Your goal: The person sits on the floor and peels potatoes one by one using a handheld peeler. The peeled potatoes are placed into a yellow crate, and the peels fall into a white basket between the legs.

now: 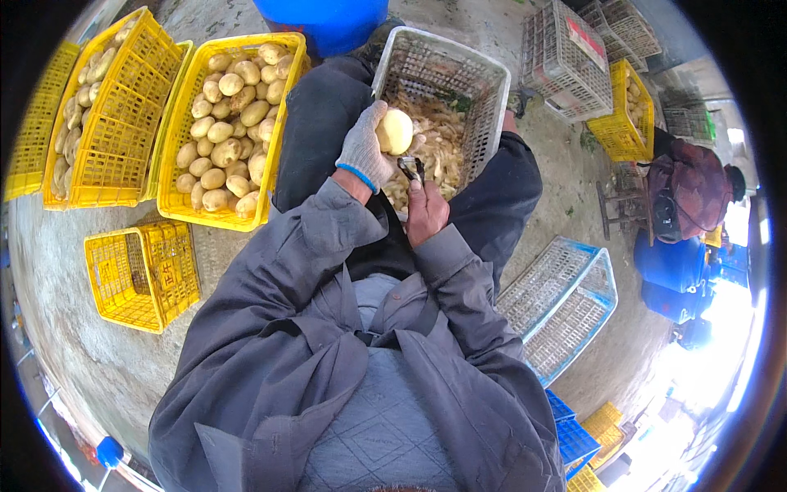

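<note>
My left hand, in a knitted glove with a blue cuff, grips a potato whose visible side is pale and peeled. Just below it, my bare right hand holds a vegetable peeler with its head pointing up at the potato; a small gap shows between the two. Both hands are over a grey plastic crate between my knees. Potato peelings cover the crate's bottom, with some green scraps at its far side.
To the left stands a yellow crate of unpeeled potatoes, with more yellow crates beyond. An upended yellow crate is nearer me. A blue drum is ahead. Rightward are a grey-blue crate, stacked crates and another person.
</note>
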Available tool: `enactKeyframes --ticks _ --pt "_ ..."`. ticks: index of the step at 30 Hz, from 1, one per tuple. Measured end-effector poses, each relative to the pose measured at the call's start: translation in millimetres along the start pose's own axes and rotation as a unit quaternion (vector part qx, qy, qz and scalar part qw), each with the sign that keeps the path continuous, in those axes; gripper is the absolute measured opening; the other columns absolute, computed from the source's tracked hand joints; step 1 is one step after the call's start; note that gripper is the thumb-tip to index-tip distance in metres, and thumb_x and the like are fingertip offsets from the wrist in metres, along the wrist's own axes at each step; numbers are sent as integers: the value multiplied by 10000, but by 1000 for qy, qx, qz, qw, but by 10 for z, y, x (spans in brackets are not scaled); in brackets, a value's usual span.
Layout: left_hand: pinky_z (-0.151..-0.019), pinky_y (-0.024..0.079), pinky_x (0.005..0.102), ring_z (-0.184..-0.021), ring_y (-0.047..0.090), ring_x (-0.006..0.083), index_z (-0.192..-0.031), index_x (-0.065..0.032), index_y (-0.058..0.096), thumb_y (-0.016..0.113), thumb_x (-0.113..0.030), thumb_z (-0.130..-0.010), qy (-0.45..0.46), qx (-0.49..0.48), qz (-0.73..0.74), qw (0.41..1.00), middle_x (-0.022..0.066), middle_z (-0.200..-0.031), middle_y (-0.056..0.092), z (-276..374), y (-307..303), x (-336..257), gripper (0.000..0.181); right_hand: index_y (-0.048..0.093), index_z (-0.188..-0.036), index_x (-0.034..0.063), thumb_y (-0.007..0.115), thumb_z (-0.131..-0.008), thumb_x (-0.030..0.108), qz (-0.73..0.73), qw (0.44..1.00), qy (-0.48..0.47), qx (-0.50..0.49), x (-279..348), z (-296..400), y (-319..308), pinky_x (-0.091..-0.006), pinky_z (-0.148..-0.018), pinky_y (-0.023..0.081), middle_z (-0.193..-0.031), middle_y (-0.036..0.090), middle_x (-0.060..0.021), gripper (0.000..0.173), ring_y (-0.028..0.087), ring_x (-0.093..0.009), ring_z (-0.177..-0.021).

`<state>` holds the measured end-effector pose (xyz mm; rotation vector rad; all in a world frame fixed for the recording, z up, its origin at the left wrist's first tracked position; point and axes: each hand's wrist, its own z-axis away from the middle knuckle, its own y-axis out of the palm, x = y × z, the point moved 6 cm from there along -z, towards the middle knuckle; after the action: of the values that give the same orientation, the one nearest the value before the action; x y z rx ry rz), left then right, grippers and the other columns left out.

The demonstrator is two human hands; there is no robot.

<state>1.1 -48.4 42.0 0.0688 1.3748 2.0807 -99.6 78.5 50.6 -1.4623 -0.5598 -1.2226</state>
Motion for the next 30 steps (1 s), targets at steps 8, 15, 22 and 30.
enactKeyframes --ticks 8,15,22,30 --pt "-821 571 393 -976 670 245 -1187 -67 628 649 -215 -955 -40 -30 1 999 96 -1071 679 -71 -277 167 276 527 -858 -1 544 -1020 316 10 996 -72 -51 318 -243 -154 -516 -571 417 -681 571 -253 356 580 -455 -629" --pt "-738 570 330 -887 683 208 -1147 -64 654 648 -233 -956 66 -42 -187 979 77 -1025 683 -60 -177 149 255 530 -868 7 588 -989 286 106 984 -125 -65 295 -378 -171 -549 -590 440 -701 586 -288 309 606 -489 -679" --pt "-751 610 426 -856 689 270 -1141 -72 609 642 -276 -967 21 -65 -103 992 95 -985 674 -128 -255 109 271 532 -924 32 561 -1012 330 142 987 -78 -21 76 59 -39 -559 -593 444 -704 603 -280 312 608 -500 -703" --pt "-829 586 500 -954 649 302 -1184 -89 575 682 -233 -944 -42 -15 -64 997 110 -1043 642 5 -25 181 299 539 -880 14 546 -1021 332 81 994 -62 -28 72 -42 -176 -527 -579 424 -673 577 -255 348 580 -478 -649"
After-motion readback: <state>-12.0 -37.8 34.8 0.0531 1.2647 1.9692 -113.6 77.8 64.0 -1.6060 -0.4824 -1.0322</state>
